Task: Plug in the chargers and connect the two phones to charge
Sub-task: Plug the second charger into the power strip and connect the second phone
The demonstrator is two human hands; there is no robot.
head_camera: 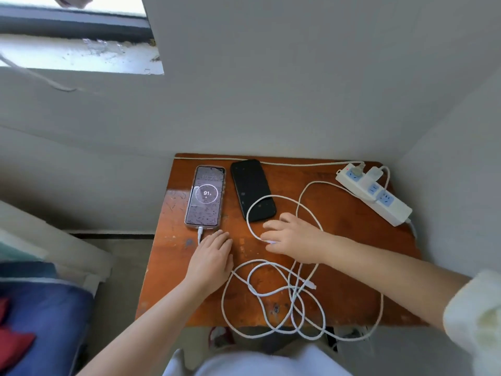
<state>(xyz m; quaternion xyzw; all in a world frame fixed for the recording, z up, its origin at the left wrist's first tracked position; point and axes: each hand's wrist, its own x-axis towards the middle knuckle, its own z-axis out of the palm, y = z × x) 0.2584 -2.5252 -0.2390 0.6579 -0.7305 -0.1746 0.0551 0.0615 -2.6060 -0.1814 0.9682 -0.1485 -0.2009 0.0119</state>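
Two phones lie side by side on the small wooden table [352,267]. The left phone [205,196] is lit and shows 91 in a ring; a white cable plug [200,231] sits in its bottom port. The right phone [253,190] is dark, with a cable loop lying over its lower end. My left hand [210,257] rests flat on the table just below the lit phone, fingers spread, holding nothing. My right hand [291,237] is below the dark phone, fingers closed around a white cable end [271,241]. A white charger brick [375,173] sits in the power strip [375,194].
White cables [273,291] lie in tangled loops across the table's front and hang over its front edge. A loose connector [310,284] lies among them. Walls close in behind and to the right. A bed with blue bedding [40,308] stands at the left.
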